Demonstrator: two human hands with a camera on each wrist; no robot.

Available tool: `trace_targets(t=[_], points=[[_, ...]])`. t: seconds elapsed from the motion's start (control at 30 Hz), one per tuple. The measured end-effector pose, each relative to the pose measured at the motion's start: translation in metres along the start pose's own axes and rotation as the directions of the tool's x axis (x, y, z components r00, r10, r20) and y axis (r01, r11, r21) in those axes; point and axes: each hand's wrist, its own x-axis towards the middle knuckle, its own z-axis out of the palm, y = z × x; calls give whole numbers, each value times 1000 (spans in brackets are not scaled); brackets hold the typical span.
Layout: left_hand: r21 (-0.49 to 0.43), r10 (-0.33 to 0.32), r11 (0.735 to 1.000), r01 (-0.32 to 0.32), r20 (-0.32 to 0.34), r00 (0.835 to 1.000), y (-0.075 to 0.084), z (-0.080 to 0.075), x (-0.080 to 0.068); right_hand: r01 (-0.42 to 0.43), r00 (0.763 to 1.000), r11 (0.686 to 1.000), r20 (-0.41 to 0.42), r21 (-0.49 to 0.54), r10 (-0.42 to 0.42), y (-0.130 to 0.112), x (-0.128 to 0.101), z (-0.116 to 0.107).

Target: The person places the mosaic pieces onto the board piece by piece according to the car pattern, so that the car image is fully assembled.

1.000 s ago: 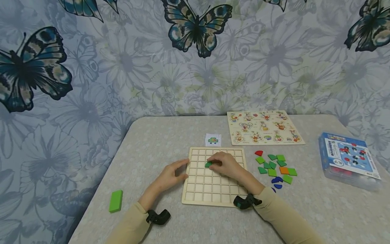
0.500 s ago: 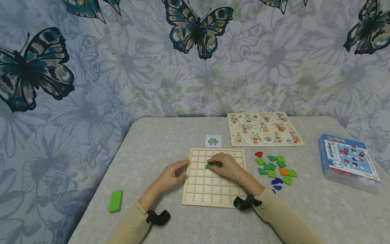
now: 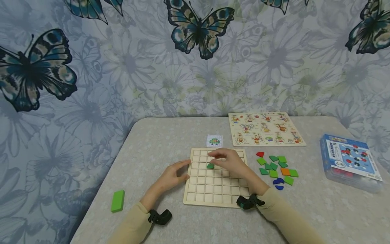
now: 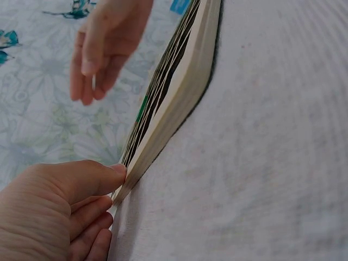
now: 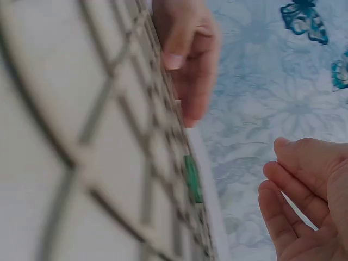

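Observation:
A small green tile (image 3: 210, 166) lies in a cell of the wooden grid board (image 3: 216, 198), in its upper left part. My right hand (image 3: 230, 163) hovers just right of this tile, thumb and fingers parted with nothing between them. In the right wrist view, the right hand's fingers (image 5: 293, 190) stand apart from the grid, and the green tile shows on it. My left hand (image 3: 172, 176) touches the board's left edge with spread thumb and forefinger. Seen from the left wrist, its thumb (image 4: 103, 176) rests at the rim, the other fingers lying loosely below.
Right of the board lie several green tiles (image 3: 273, 174), an orange square (image 3: 285, 171), a red piece (image 3: 260, 154) and blue pieces (image 3: 279, 187). A pattern card (image 3: 214, 141) and a picture board (image 3: 265, 128) lie behind. A plastic box (image 3: 351, 161) stands far right, a green block (image 3: 117, 201) left.
My right hand has let go of the green tile and drawn slightly up and right from it. The tile stays in the grid. The left hand keeps its place at the edge.

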Motion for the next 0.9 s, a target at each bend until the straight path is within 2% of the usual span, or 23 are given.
trace_targets(t=[0.1,0.2,0.37,0.6,0.73,0.9], points=[[-9,8,1000,-8,-1,1000,1,1,2,-4,1000,999,-14,35,4,-23,-3,-19],[-7,8,1000,-8,1,1000,1,3,4,10,999,1000,-42,-9,-10,-30,-8,-44],[-2,17,1000,-17,4,1000,1,5,6,-29,994,994,-111,-104,17,-4,-29,-93],[-10,0,1000,0,-3,1000,2,4,5,-229,957,952,-223,-203,183,17,-76,-154],[0,-13,1000,13,-11,1000,2,1,3,-289,935,940,-266,-182,236,30,-95,-173],[-2,-5,1000,5,-10,1000,1,0,2,-330,925,920,-269,-212,270,41,-110,-182]])
